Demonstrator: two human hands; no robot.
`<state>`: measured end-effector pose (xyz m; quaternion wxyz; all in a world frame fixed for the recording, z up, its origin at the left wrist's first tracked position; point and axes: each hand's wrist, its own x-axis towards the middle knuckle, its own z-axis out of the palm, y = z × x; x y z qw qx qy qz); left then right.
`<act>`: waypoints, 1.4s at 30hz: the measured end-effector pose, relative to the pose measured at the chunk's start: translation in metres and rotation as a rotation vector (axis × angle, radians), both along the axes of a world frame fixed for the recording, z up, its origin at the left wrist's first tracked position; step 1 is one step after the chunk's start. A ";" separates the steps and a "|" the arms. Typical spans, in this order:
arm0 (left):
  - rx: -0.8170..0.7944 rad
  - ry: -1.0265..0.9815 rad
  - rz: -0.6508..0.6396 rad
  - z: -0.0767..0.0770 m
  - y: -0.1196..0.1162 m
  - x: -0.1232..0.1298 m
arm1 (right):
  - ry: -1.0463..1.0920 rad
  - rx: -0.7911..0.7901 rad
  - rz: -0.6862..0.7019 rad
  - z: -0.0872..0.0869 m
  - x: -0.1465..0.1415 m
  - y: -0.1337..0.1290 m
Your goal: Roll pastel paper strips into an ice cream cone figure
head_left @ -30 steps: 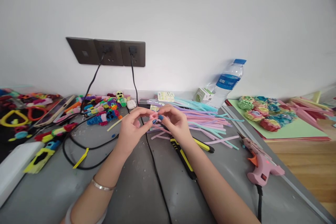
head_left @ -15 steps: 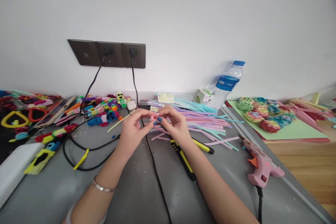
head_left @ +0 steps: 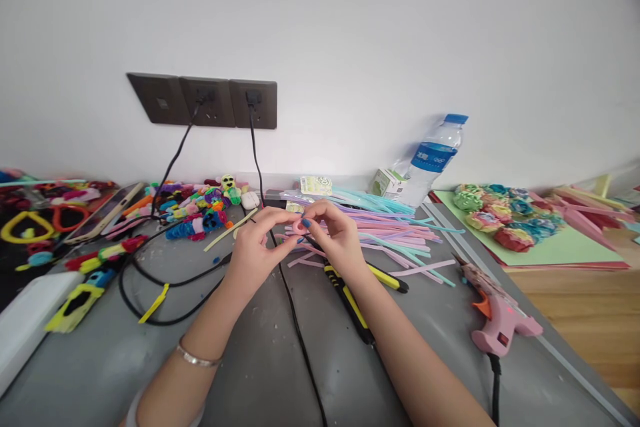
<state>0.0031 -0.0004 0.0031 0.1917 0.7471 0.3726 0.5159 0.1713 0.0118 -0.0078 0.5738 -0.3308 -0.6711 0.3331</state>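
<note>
- Left hand: thumb and index fingertips pinched on a small pink ring-like coil, likely pipe cleaner.
- Right hand: thumb and index close on the same coil from the other side. Exact contact too small to tell.
- Coil sits between both sets of fingertips, held up over the grey tabletop.
- Handling, my read: near weightless, fuzzy, soft outside with a bendable wire core. Not slippery, not brittle; hard squeeze would flatten the loop. Best hold is a light pinch on the outer rim, opposite sides, centre left free.
- Just beyond the right hand: loose pile of pastel pipe cleaners, thin and springy-looking, ends splayed.
- Under the right wrist: yellow-and-black handled pliers, handles apart, head mostly hidden.
- Between the forearms: black power cord running toward the near edge.
- Left of left hand: looped black cable with yellow tie; farther out, multicoloured pipe-cleaner figures.
- Right of right hand, well apart: pink glue gun on its side, red light showing. Treat the nozzle as hot.
- Beyond right hand, near the wall: water bottle, tilted, beside a small carton.
</note>
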 end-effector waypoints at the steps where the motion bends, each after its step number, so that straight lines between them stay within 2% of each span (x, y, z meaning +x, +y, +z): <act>1: 0.011 0.010 -0.005 0.001 0.000 0.000 | 0.005 0.001 -0.001 0.000 0.000 0.000; 12: -0.049 0.006 0.074 0.003 -0.004 0.000 | 0.012 0.004 -0.001 0.000 -0.001 0.000; 21: 0.189 0.123 0.072 0.005 0.000 -0.001 | 0.020 -0.017 0.021 0.003 -0.001 -0.002; 32: 0.184 0.105 0.084 0.005 0.000 -0.001 | 0.055 -0.013 0.033 0.001 -0.001 -0.001; 42: 0.214 0.106 0.059 0.002 0.002 -0.002 | -0.013 0.012 0.040 0.004 0.001 -0.001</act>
